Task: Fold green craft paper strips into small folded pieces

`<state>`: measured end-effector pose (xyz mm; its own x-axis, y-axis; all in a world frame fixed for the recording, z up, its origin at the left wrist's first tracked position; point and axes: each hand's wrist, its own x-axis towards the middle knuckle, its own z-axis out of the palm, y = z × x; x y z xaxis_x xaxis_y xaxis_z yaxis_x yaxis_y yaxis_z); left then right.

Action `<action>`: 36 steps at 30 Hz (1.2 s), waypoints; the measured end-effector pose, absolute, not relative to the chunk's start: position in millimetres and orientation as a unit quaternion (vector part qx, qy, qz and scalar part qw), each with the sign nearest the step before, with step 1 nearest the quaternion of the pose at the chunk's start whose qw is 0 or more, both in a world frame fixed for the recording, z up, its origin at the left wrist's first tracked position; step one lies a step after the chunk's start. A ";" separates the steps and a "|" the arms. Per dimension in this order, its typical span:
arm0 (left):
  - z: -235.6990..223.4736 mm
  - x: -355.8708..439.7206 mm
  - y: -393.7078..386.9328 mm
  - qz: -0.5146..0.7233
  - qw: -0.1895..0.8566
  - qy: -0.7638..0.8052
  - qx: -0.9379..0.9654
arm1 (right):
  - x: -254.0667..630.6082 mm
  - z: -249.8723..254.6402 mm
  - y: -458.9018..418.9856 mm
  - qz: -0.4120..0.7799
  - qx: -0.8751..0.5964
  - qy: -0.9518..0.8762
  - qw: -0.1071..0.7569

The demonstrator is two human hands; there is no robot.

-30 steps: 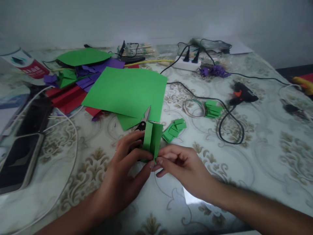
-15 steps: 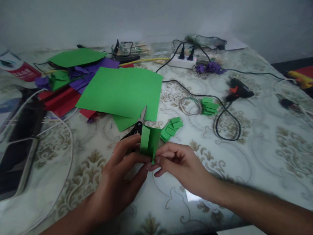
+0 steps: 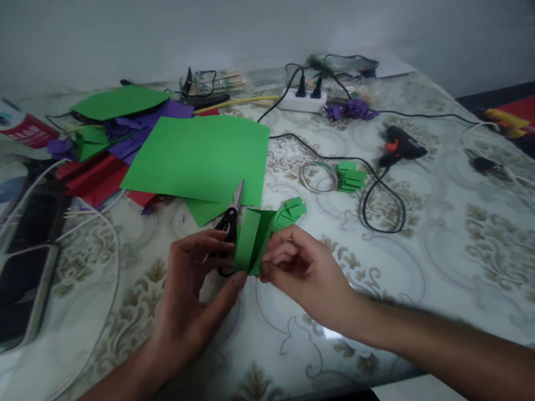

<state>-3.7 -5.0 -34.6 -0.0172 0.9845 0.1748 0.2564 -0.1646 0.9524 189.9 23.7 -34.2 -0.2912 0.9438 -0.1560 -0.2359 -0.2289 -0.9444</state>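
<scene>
Folded green paper (image 3: 251,240) between both hands.
Left grip (image 3: 204,278) and right grip (image 3: 288,264) both pinch its lower edges; scissors (image 3: 230,214) just beyond.

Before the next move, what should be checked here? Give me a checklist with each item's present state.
1. Right hand pinching the folded green paper: ok, at its lower corner.
2. Left hand gripping it firmly: cannot tell; fingertips are at its edge.
3. Scissors well away from the fingers: not ok, the handles are right by the left hand.
4. Glue gun away from both hands: ok.
5. Glue gun cool: cannot tell.
</scene>
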 end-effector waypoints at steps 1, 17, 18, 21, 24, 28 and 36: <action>-33.8 -3.8 -4.8 0.477 0.382 0.527 0.591 | 190.6 -33.8 22.8 0.648 -0.410 -0.469 0.438; -29.2 -13.9 -6.3 0.438 0.364 0.450 0.688 | 194.0 -28.2 24.2 0.653 -0.381 -0.499 0.424; -27.1 -14.5 -5.6 0.431 0.364 0.441 0.698 | 194.8 -27.5 24.8 0.651 -0.382 -0.501 0.424; -21.5 -14.8 -3.7 0.419 0.374 0.430 0.707 | 196.8 -26.0 25.9 0.651 -0.383 -0.504 0.419; -19.3 -14.5 -2.3 0.420 0.372 0.430 0.707 | 198.1 -23.7 25.9 0.656 -0.379 -0.506 0.413; -20.0 -14.8 -1.4 0.421 0.350 0.429 0.719 | 197.0 -22.0 24.0 0.660 -0.390 -0.500 0.404; -14.0 -17.8 -6.6 0.393 0.320 0.444 0.739 | 193.1 -26.1 22.1 0.619 -0.428 -0.509 0.418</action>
